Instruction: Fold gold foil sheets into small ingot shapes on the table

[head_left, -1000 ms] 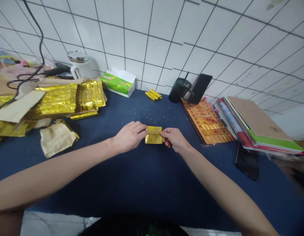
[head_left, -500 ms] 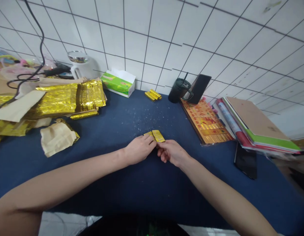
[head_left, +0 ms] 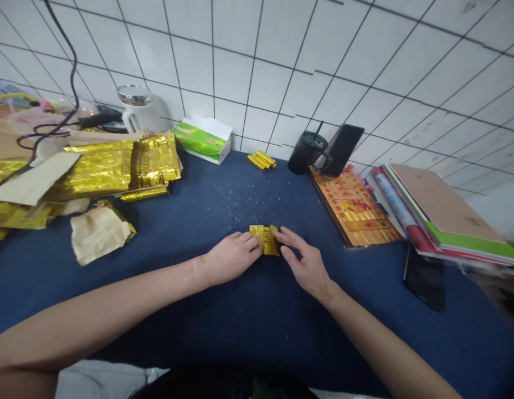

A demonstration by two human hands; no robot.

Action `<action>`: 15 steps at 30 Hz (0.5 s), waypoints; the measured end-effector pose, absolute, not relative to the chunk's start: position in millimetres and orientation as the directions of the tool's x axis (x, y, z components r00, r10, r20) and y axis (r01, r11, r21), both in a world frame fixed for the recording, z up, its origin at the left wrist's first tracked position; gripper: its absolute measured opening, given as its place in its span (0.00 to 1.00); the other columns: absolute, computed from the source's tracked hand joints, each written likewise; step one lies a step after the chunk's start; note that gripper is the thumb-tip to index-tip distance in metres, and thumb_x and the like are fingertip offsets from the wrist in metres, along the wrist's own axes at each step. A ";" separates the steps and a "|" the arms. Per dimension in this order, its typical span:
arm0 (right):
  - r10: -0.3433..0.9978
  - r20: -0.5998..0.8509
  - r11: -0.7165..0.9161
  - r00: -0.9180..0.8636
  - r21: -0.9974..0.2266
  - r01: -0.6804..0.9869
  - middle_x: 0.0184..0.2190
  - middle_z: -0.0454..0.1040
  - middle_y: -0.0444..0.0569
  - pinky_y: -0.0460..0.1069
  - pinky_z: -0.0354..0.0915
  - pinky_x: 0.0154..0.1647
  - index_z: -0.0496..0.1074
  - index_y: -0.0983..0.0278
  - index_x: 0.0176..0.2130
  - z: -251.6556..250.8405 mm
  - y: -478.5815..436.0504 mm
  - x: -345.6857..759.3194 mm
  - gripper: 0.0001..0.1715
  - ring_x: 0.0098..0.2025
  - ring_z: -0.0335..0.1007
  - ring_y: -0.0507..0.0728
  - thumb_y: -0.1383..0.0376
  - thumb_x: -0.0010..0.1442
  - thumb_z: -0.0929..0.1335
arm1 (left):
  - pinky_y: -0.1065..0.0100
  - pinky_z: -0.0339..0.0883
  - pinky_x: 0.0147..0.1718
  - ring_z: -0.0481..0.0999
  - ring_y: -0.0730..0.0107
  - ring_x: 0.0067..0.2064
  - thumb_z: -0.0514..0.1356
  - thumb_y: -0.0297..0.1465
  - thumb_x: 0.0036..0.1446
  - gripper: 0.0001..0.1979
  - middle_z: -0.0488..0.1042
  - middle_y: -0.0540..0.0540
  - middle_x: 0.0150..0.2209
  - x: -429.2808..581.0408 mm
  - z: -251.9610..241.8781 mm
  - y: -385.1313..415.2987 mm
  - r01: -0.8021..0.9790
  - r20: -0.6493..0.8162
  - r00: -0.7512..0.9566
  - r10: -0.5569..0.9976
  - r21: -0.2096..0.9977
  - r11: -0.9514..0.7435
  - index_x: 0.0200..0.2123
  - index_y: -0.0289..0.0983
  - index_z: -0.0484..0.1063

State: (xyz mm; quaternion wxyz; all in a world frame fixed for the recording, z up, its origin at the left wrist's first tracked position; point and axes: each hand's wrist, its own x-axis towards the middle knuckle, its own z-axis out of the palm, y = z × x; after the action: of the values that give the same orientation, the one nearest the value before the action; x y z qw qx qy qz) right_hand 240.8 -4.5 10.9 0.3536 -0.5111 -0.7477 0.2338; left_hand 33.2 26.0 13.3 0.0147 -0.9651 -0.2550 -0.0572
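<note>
Dark blue tabletop [head_left: 224,332] against white tiled wall [head_left: 282,44], small folded gold paper [head_left: 265,240] lying at its middle, left hand [head_left: 234,257] pinching its left edge, right hand [head_left: 307,265] flat, loose fingertips touching its right edge

The small folded sheet of gold foil paper [head_left: 265,239], held spread wide between both hands a second ago, is now lying smaller and folded tighter on the dark blue cloth-covered bench [head_left: 224,327]. The right hand [head_left: 307,266] is giving up its pinching grip, its fingers stretching out flat over the paper's right edge. The left hand [head_left: 232,260] is laying its fingertips on the paper's left part instead of pinching it.
</note>
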 end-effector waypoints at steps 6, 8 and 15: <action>0.892 0.298 0.453 -0.341 -0.604 0.656 0.48 0.71 0.50 0.55 0.63 0.53 0.66 0.62 0.51 -5.0 -1.3 245.2 0.19 0.51 0.66 0.56 0.67 0.61 0.58 | 0.64 0.61 0.43 0.67 0.62 0.44 0.51 0.24 0.55 0.14 0.69 0.42 0.42 33.1 12.4 23.0 0.511 0.129 0.851 0.510 0.023 -0.859 0.46 0.33 0.65; 0.867 0.327 0.499 -0.377 -0.552 0.668 0.49 0.70 0.50 0.55 0.63 0.53 0.66 0.62 0.51 -8.7 0.4 243.8 0.20 0.52 0.65 0.55 0.69 0.61 0.57 | 0.62 0.59 0.45 0.67 0.61 0.45 0.51 0.25 0.56 0.15 0.69 0.42 0.43 33.5 11.8 21.4 0.518 0.150 0.843 0.516 0.033 -0.855 0.48 0.32 0.63; 0.804 0.330 0.592 -0.495 -0.361 0.721 0.52 0.68 0.54 0.58 0.59 0.56 0.66 0.63 0.51 -10.6 -2.0 236.3 0.22 0.54 0.62 0.56 0.73 0.60 0.57 | 0.55 0.52 0.50 0.65 0.56 0.48 0.56 0.47 0.52 0.30 0.68 0.40 0.47 35.4 11.7 16.5 0.535 0.179 0.827 0.532 0.039 -0.844 0.53 0.35 0.59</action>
State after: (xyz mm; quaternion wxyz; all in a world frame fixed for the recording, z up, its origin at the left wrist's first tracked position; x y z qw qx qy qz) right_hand 236.3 -2.0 -10.6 0.2367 -0.4430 -0.8603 0.0877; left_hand 35.4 16.5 11.7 0.0064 -0.9559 -0.2791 -0.0916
